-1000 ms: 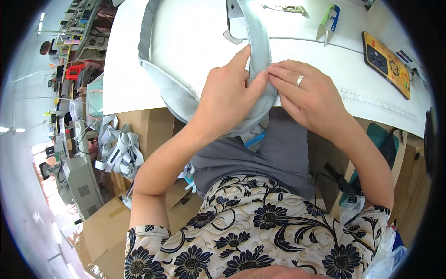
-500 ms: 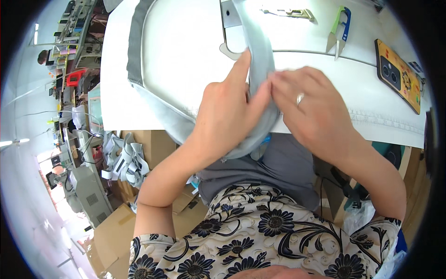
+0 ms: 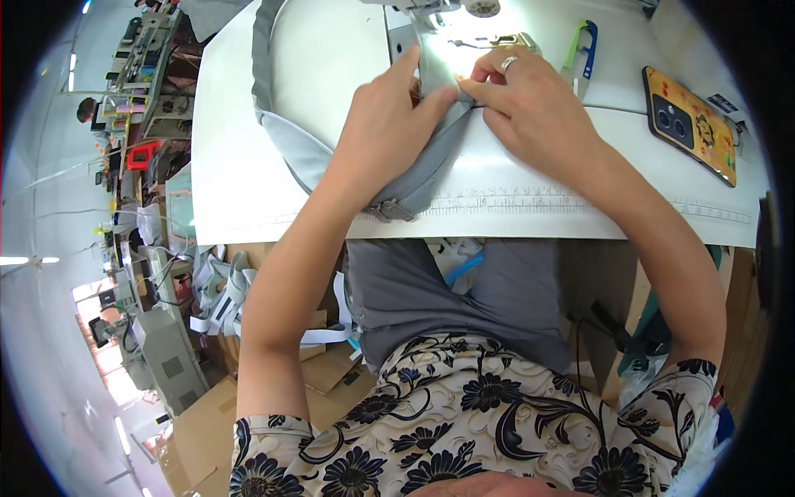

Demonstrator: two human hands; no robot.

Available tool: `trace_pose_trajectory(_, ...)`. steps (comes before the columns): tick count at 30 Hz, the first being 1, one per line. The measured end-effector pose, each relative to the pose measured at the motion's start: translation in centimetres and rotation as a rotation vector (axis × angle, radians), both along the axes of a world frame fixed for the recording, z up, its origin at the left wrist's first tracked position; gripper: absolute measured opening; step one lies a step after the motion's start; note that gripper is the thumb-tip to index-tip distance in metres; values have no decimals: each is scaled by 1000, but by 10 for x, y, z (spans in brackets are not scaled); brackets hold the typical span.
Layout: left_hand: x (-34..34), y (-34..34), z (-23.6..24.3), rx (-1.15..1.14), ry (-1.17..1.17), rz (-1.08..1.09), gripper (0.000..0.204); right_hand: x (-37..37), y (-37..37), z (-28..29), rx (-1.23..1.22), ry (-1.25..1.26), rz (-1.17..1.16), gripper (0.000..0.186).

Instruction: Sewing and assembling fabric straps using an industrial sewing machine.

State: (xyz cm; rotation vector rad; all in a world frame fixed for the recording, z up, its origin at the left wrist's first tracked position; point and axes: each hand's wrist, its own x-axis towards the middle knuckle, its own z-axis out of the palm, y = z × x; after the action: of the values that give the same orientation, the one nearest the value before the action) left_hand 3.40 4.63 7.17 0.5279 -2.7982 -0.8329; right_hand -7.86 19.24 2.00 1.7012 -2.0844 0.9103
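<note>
A long grey fabric strip [image 3: 302, 149] lies in a loop on the white sewing table, its far end under the lit sewing machine head [image 3: 426, 7]. My left hand [image 3: 385, 124] rests on the strip, with index finger and thumb stretched out and apart; its other fingers are partly hidden. On the strip's right edge, close to the machine, my right hand [image 3: 534, 103] pinches the fabric between thumb and fingertips. A ring sits on one of its fingers. The loop's near part has a bunched, darker end or seam [image 3: 389, 209] beside the table's front edge.
Thread snips [image 3: 586, 58] with green and blue handles lie right of the machine. A phone in a yellow case [image 3: 691, 124] is farther right. A printed ruler [image 3: 530, 203] runs along the front edge. Pale straps [image 3: 219, 294] and cardboard [image 3: 203, 414] are below left.
Both hands have moved farther away, toward the machine. The strip's near part, which hung over the front edge, now lies on the table. My right fingers have closed on the fabric edge.
</note>
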Motion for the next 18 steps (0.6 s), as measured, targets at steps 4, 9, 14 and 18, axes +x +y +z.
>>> trace_pose_trajectory(4,4,5,3,-14,-16,16,61,0,-4,1,-9,15,6,16)
trace_pose_trajectory(9,-21,-17,-8,-124,68,11,56,1,-9,2,47,161,-110,16)
trace_pose_trajectory(14,-46,-44,-15,-171,89,24,44,-8,18,14,-8,-50,-104,28)
trace_pose_trajectory(18,-58,-51,-21,-109,175,41,39,-36,28,5,56,-141,-287,44)
